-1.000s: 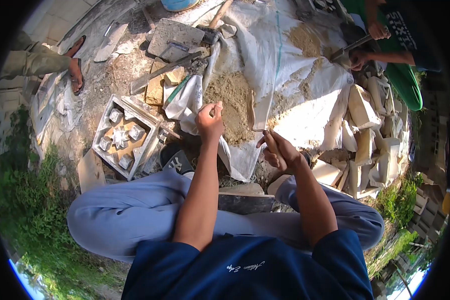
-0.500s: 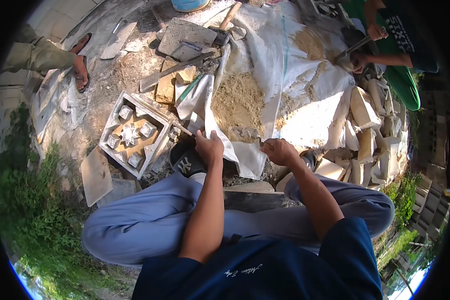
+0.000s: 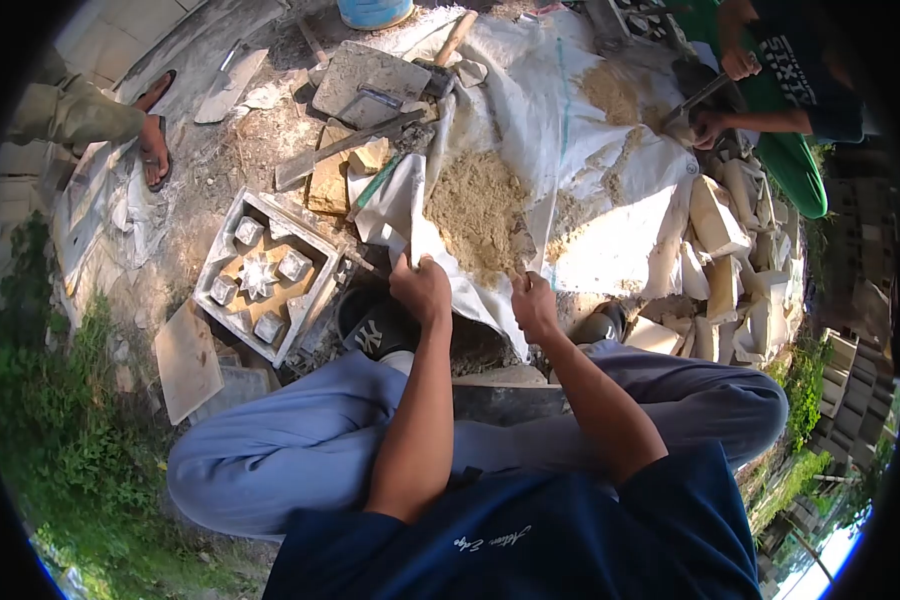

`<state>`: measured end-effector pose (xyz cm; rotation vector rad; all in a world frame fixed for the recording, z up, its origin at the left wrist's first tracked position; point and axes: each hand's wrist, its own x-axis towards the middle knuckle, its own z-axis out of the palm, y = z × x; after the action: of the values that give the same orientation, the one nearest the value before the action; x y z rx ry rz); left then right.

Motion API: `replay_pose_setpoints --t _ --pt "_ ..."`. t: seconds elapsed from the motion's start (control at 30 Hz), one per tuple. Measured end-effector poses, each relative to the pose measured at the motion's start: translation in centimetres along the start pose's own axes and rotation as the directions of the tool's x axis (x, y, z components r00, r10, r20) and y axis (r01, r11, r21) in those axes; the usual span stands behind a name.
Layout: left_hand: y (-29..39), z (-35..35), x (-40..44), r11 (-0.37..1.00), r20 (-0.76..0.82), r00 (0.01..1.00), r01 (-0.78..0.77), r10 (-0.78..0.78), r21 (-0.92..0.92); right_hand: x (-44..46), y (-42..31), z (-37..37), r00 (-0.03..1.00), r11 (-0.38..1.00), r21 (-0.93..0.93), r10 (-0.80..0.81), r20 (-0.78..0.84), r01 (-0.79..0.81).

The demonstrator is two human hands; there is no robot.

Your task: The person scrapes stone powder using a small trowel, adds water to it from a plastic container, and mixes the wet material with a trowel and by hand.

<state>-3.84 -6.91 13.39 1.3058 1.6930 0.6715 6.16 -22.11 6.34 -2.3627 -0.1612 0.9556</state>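
My left hand (image 3: 420,290) is closed at the near edge of a white woven sack (image 3: 432,235), gripping its fold. A thin stick (image 3: 362,263) lies close beside that hand. On the sack sits a heap of damp sandy mix (image 3: 475,205). My right hand (image 3: 535,306) is closed around a small trowel (image 3: 519,266) at the heap's near right edge; its blade is mostly hidden, turned edge-on or in the mix. To the left is a square frame mould (image 3: 267,276) with several grey blocks and a star-shaped piece (image 3: 258,276) inside.
A hammer (image 3: 440,68), a mortar-stained board (image 3: 372,82) and a straight wooden strip (image 3: 345,150) lie beyond the mould. Broken stone pieces (image 3: 718,220) are piled at right. A co-worker's hand (image 3: 710,128) holds a tool there; another person's sandalled foot (image 3: 156,150) stands at left.
My right hand has moved slightly left and its fist has turned upright. The trowel blade, lying flat across the near sand before, is now mostly out of sight. My left hand stays nearly in place.
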Motion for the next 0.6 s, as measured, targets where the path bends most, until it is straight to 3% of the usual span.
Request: replay_pose_setpoints --t 0.03,0.07,0.13,0.2,0.27,0.33,0.43,0.5,0.57,0.6 --pt "0.0 0.0 0.1 1.000 -0.001 1.000 -0.001 0.001 -0.002 -3.2 -3.8 -0.9 0.987 0.987 0.087 0.125 0.096 -0.134" --pt "-0.3 0.1 0.2 1.000 0.029 1.000 -0.012 0.013 -0.016 -3.2 -3.5 -0.4 0.995 0.997 -0.074 -0.002 0.095 0.009" --pt "-1.1 0.0 0.6 1.000 0.055 0.998 -0.020 0.022 -0.024 -2.9 -2.9 -0.2 0.962 0.956 -0.115 -0.260 0.084 0.269" --pt "-1.7 0.0 1.1 0.999 0.017 1.000 0.001 0.000 -0.049 -1.6 -3.8 -2.1 0.957 0.925 -0.246 -0.280 0.074 0.289" --pt "-1.1 0.0 0.9 0.999 -0.011 1.000 0.007 -0.008 -0.034 0.6 -5.4 -4.9 0.876 0.773 -0.447 -0.479 0.052 0.449" --pt "-1.2 0.1 0.8 1.000 -0.035 0.999 0.019 -0.020 -0.016 5.1 -5.9 -6.4 0.774 0.669 -0.532 -0.632 -0.039 0.519" --pt "-1.7 0.6 0.9 1.000 -0.064 0.998 -0.028 0.028 -0.002 10.0 -9.0 -7.1 0.848 0.744 -0.509 -0.528 -0.051 0.433" --pt "-1.4 0.5 1.2 0.999 -0.075 0.997 0.032 -0.029 0.042 12.3 -9.1 -5.2 0.878 0.786 -0.493 -0.471 -0.087 0.373" --pt "-1.3 0.5 1.3 0.998 -0.090 0.995 0.038 -0.033 0.044 13.6 -7.3 -2.3 0.961 0.949 -0.194 -0.266 -0.079 0.247" --pt "-1.4 0.4 1.2 0.998 -0.097 0.994 0.044 -0.041 0.039 12.4 -6.9 -1.6 0.964 0.953 -0.187 -0.256 -0.076 0.238"
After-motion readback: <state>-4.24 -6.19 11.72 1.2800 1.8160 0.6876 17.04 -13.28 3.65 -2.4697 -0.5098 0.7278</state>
